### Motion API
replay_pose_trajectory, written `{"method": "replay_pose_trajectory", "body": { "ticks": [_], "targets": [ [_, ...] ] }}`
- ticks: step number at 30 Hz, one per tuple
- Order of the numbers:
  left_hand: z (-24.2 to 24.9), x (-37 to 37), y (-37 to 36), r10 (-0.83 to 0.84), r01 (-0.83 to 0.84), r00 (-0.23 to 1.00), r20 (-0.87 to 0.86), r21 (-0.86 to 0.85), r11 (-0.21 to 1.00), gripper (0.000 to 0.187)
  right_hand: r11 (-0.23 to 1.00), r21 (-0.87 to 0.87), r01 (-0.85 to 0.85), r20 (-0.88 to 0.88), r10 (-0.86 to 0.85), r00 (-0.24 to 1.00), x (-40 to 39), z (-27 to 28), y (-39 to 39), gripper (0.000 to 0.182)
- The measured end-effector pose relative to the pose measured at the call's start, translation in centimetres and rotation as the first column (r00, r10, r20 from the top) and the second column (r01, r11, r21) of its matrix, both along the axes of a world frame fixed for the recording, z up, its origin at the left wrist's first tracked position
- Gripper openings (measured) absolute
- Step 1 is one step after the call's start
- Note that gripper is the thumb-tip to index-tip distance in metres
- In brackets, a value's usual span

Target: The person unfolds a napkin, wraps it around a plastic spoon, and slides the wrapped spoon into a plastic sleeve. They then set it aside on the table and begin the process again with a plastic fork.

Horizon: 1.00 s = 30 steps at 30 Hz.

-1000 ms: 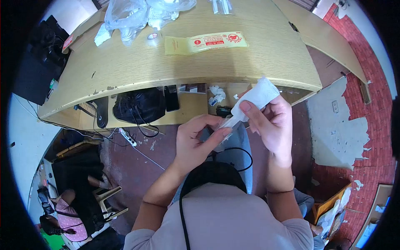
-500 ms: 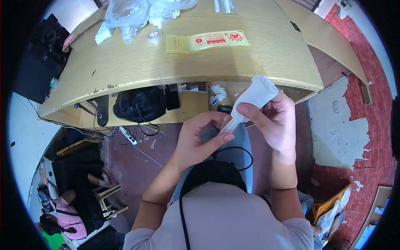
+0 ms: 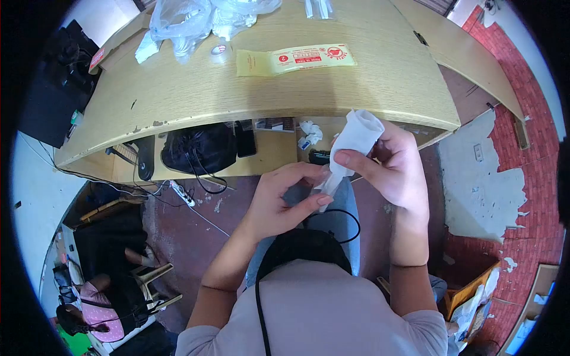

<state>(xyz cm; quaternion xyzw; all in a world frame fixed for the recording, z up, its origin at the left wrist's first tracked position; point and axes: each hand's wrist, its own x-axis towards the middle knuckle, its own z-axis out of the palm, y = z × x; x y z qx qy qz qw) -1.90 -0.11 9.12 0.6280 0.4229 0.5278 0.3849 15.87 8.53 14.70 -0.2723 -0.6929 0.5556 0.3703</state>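
Observation:
A white rolled paper tissue (image 3: 356, 133), wide and hollow at the top and narrowing downward, is held tilted in front of the desk's edge. My right hand (image 3: 392, 166) is closed around its wide part, thumb pressed on the near side. My left hand (image 3: 285, 196) pinches the narrow lower end between thumb and fingers. Something thin and translucent shows at those fingertips; I cannot make out what it is.
On the desk (image 3: 178, 107) lie a yellow printed packet (image 3: 297, 59), a tape roll (image 3: 221, 52) and clear plastic bags (image 3: 196, 24). The shelf below holds a black bag (image 3: 199, 148), a phone (image 3: 246, 139) and crumpled tissue (image 3: 310, 132). A person (image 3: 101, 302) sits at lower left.
The rolled tissue has turned in my hands, showing its open top, and shifted slightly left. My right hand has moved a little downward; my left keeps its pinch.

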Motion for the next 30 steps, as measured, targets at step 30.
{"method": "replay_pose_trajectory", "body": {
  "ticks": [30],
  "targets": [
    [-0.32,0.57,0.77,0.080,-0.076,0.989,-0.128,0.033,0.997,0.019,0.991,0.093,-0.095,0.055,0.090,0.994,-0.85,-0.11,0.31,0.028]
  ]
}}
